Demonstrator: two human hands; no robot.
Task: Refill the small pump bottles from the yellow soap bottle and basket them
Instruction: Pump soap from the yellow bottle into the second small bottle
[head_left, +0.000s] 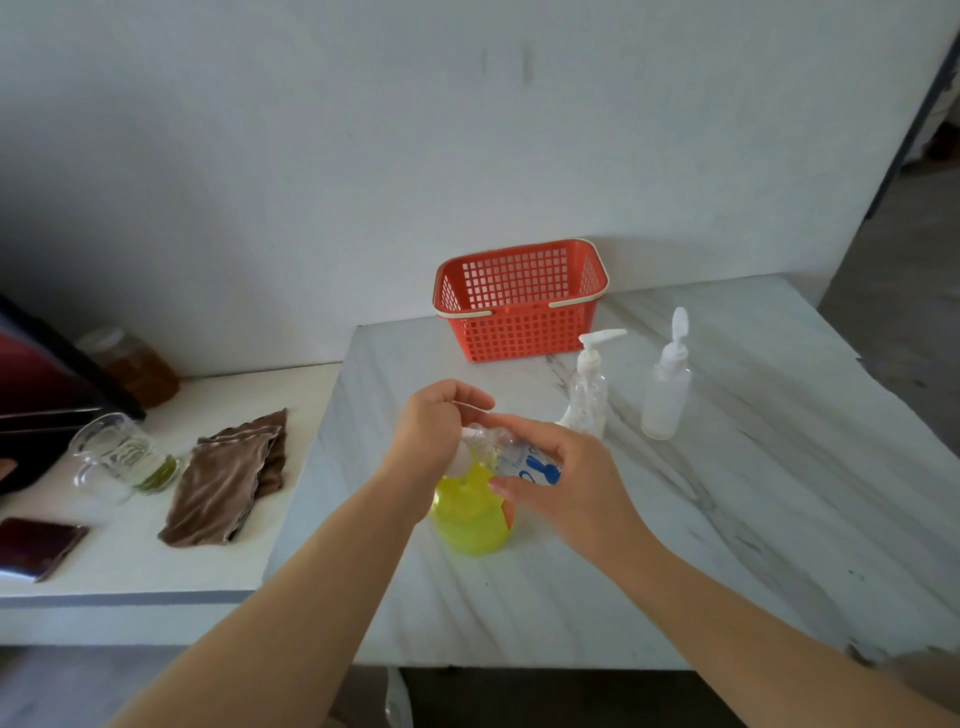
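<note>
1. Progress: the task is judged to be at an early stage. No bottle is seen in the basket (519, 332), which stands at the back of the table (675, 545), against the wall.
2. Step in hand: the labelled bottle (530, 460) is held tilted just above the soap bottle (470, 514). Its body is grasped by the right hand (566, 483), with the fingers wrapped round the blue label.
3. The left hand (431, 431) is curled about the top end of the same bottle. Opening of the pump head is inferred, but the cap itself is hidden by the fingers.
4. Remaining work, as judged: 3 small bottles are to be filled, closed and basketed.
5. Soap bottle: it stands upright on the table beneath both hands and is seen to hold yellow liquid through most of its visible body.
6. Clear bottle (589, 387) and frosted bottle (666, 392): both stand upright to the right, near the basket, with white pumps fitted. No yellow is seen in either.
7. Labelled bottle: it appears clear inside, though the level cannot be told.
8. Side counter (156, 566): a glass jug (119, 452) with a little yellowish liquid and a jar (137, 369) of amber contents are noted.
</note>
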